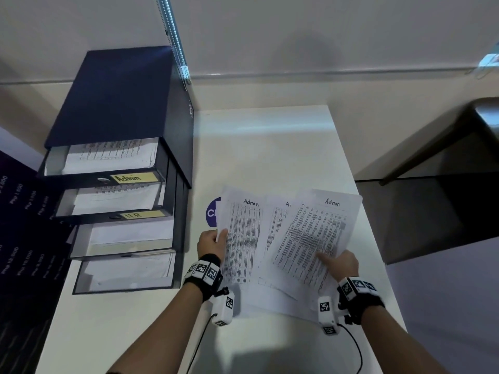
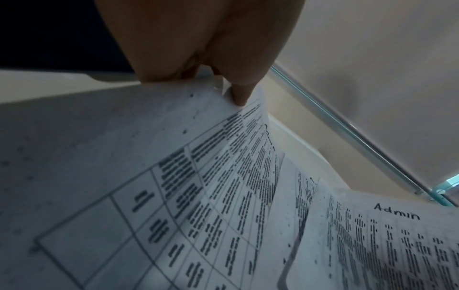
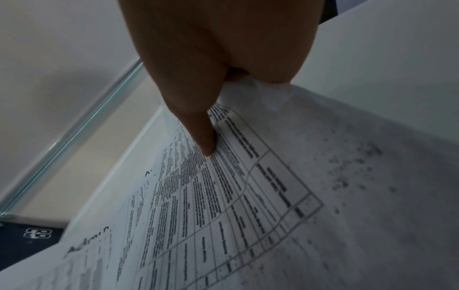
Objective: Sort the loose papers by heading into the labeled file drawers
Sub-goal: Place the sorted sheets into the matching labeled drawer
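Three printed sheets lie fanned above the white table. The left sheet is headed "Admin", and my left hand pinches its left edge between thumb and fingers. The right sheet, also headed "Admin", is held by my right hand, thumb on top and fingers under it. A middle sheet shows only part of its heading. The dark drawer unit stands at the left with drawers pulled out; the top label reads "Admin", the second label is unclear.
All the open drawers hold papers. A round blue sticker peeks out from under the left sheet. The table ends at its right edge, with a dark bench beyond. A metal rail runs up the wall behind the unit.
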The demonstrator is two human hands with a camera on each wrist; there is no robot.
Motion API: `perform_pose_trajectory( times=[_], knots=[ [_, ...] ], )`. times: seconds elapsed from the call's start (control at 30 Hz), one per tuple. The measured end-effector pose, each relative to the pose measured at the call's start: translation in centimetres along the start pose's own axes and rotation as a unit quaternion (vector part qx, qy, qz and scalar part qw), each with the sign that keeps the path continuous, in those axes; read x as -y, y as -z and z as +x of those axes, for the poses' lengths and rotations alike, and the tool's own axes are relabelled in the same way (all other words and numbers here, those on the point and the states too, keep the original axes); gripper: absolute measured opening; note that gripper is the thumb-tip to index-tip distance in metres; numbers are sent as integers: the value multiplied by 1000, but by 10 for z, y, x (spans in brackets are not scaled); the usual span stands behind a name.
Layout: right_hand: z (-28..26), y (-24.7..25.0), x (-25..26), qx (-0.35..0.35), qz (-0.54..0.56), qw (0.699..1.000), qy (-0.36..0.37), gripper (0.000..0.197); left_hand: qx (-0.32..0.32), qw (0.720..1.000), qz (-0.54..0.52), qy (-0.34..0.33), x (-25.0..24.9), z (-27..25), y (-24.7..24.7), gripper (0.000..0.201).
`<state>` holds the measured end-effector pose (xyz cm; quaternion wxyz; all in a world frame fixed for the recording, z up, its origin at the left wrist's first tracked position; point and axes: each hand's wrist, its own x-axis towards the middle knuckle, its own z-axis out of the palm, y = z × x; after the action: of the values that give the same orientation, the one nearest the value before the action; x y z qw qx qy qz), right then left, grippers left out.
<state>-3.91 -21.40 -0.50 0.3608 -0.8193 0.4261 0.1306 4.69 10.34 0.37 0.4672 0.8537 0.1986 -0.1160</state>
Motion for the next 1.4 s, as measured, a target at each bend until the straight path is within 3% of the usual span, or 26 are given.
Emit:
perform_pose_trajectory(
  times=[0.13, 0.27, 0.4, 0.53, 0.63, 0.73, 0.8, 0.9, 0.97, 1.1, 1.17, 1.27, 1.33, 1.4],
  knots=[
    [-3, -10, 11, 14, 3, 999, 50, 55, 25, 999, 22, 16, -2, 3, -12, 27],
    [-14, -26, 36, 61, 23, 991, 114, 47, 38, 998, 17, 37, -10, 0, -23, 68],
    [-19, -44, 57, 120, 40, 986, 109, 59, 85, 994, -9, 70, -18, 3, -24, 74],
    [-14, -57, 68, 182, -4, 975, 129, 45, 141, 989, 31, 40, -19, 10, -17, 43],
    [-17, -41, 90, 152, 59, 968, 190, 30, 135, 990, -26, -19, -46, 7, 2, 31],
    [-25, -9, 123, 109, 196, 940, 255, 25, 117, 975, -164, -89, -93, 0, 38, 17],
    [-36, 13, 144, 94, 275, 916, 278, 29, 108, 960, -218, -138, -121, -8, 62, 21],
    [-56, 33, 158, 84, 337, 885, 310, 34, 108, 954, -209, -188, -138, -19, 87, 29],
    [-63, 29, 152, 79, 327, 886, 318, 42, 124, 957, -165, -202, -134, -23, 93, 43],
    [-51, 5, 130, 75, 249, 917, 303, 72, 170, 961, -114, -183, -111, -11, 85, 63],
    [-50, -1, 134, 58, 258, 924, 277, 63, 182, 965, -119, -148, -107, -6, 83, 58],
    [-65, 7, 158, 9, 188, 938, 291, 17, 142, 972, -71, -173, -111, -4, 92, 36],
    [-82, 17, 172, -30, 122, 940, 317, 24, 132, 969, -79, -194, -115, -11, 107, 40],
    [-97, 21, 179, -27, 112, 937, 331, 26, 138, 963, -124, -196, -116, -21, 120, 30]
  ],
)
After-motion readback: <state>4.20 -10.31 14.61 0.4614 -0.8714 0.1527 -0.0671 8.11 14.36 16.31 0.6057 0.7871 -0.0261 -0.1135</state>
